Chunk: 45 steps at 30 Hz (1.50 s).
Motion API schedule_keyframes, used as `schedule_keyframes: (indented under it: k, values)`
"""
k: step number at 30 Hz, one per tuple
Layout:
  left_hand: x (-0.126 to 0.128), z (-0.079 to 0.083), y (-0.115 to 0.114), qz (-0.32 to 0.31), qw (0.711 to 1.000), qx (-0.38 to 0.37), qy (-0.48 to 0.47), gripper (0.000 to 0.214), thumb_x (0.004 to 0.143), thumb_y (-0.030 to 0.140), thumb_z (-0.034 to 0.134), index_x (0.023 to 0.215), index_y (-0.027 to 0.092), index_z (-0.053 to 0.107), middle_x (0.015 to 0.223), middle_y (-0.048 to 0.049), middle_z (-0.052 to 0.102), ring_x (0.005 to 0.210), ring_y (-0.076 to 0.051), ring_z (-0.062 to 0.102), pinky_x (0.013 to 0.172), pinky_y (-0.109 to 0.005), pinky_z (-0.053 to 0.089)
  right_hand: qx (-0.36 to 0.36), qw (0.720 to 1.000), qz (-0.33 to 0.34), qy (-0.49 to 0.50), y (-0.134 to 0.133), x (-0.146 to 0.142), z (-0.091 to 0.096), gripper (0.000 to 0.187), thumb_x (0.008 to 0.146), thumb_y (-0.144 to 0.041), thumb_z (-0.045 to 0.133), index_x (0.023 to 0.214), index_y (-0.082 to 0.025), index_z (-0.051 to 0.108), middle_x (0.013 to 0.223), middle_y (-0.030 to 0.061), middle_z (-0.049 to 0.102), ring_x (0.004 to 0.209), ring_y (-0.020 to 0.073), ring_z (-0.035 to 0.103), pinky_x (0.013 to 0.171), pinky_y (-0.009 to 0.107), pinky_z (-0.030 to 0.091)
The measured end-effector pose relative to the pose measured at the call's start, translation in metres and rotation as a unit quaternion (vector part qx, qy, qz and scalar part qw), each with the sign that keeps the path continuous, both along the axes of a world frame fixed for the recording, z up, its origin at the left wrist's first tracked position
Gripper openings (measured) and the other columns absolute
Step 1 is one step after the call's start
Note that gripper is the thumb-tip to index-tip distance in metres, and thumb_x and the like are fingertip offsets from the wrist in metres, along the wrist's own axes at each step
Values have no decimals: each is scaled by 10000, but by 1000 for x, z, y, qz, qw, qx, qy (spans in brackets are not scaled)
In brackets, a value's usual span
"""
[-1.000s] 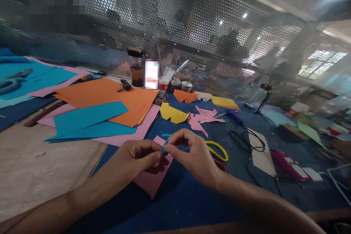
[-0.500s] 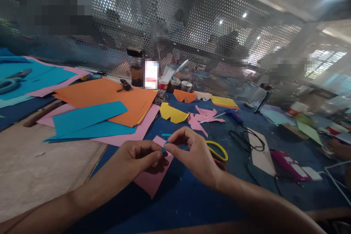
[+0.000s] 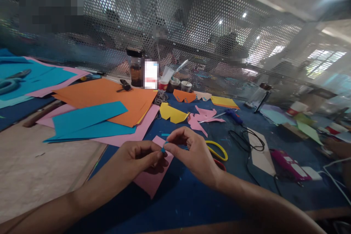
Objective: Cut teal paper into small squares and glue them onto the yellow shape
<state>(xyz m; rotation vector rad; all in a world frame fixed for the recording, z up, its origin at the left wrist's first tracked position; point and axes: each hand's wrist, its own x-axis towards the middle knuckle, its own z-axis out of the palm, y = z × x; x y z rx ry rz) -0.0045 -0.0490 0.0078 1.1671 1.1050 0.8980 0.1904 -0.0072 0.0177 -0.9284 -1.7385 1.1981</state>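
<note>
Little has moved in the last second. Both hands sit in the same spot over the mat, and only the right hand's (image 3: 193, 153) fingertips have crept a touch closer to the left hand (image 3: 138, 157).

As for progress, the cutting looks largely done. A yellow cut-out (image 3: 172, 113) and pink cut-outs (image 3: 204, 117) lie at 12 o'clock from the hands, and an orange cut-out (image 3: 185, 96) lies farther back on the same line. The piece in hand seems to be at a fine stage, being pinched or folded. It is too small to tell how far its shaping has gone or what remains.

The left hand is curled nearly closed, with thumb and forefinger pressed on the blue scrap (image 3: 163, 149). The right hand meets it from 3 o'clock, its thumb and forefinger clamped on the same scrap and its other fingers loosely bent. The scrap is held between the two hands just above a pink paper piece (image 3: 150, 182), which lies flat on the blue mat (image 3: 178, 199).

The scissors (image 3: 218, 150), with yellow and red handles, rest just beside the right hand at 3 o'clock. A black cable (image 3: 246, 142) loops beyond them. Orange sheets (image 3: 109, 97) and blue sheets (image 3: 87, 119) are stacked at 10 o'clock. A jar (image 3: 136, 66) stands at 12 o'clock against the perforated screen (image 3: 192, 25). Another person's hand (image 3: 340, 148) shows at the far 3 o'clock edge.
</note>
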Motion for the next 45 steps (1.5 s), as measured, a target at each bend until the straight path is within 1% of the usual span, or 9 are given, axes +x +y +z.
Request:
schedule_keyframes:
  k: [3,7,11,15,20,27,35,45]
  values:
    - [1,1,1,7,1000,0,3,273,794,484,798,758,215,783,758,-40,789,753,-209,755,738,-304,611,-1,1000,0,-3,2,1,-1,139,874,-287,771,965,-205,705,932,5,740,865,150,697,803,279,562]
    - [2,5,1,25,1000,-7,2,299,768,505,802,739,208,785,755,-60,796,741,-221,757,718,-310,612,-15,1000,0,12,6,3,-1,168,947,-362,693,995,-202,708,917,20,754,872,165,717,807,297,562]
    - [2,8,1,33,999,-18,3,300,755,512,803,722,214,784,759,-62,801,743,-222,759,724,-315,615,-14,1000,6,-20,7,3,1,214,932,-415,709,976,-206,724,921,17,755,870,167,707,796,299,560]
    - [3,8,1,32,999,-16,7,309,722,518,824,715,212,781,739,-60,794,719,-218,752,712,-313,611,-8,999,9,-46,5,2,4,171,912,-378,728,921,-208,736,896,1,747,847,154,687,789,283,546]
    - [1,6,0,23,1000,-12,-3,284,749,492,813,721,213,770,717,-43,782,706,-205,750,702,-299,606,-11,999,-1,-50,5,1,5,126,902,-300,720,831,-197,720,828,-14,723,796,141,658,747,266,518]
    - [-1,-1,1,9,1000,1,-1,244,825,462,770,771,224,776,758,-36,786,739,-199,757,710,-287,603,1,998,-21,-52,5,2,4,137,901,-312,723,834,-193,719,809,-8,719,779,148,656,732,273,511]
    - [-2,1,3,8,1000,-17,4,275,792,470,787,787,197,761,745,-39,782,735,-196,754,717,-290,607,-8,999,-21,-47,7,3,4,141,907,-312,720,837,-189,720,804,-15,712,780,139,649,734,258,501]
    - [-2,1,2,-2,1000,-14,3,274,807,470,769,780,198,761,775,-36,793,740,-180,755,710,-271,603,-13,999,-24,-43,5,2,4,150,907,-325,724,832,-194,716,805,-15,713,782,140,648,738,267,501]
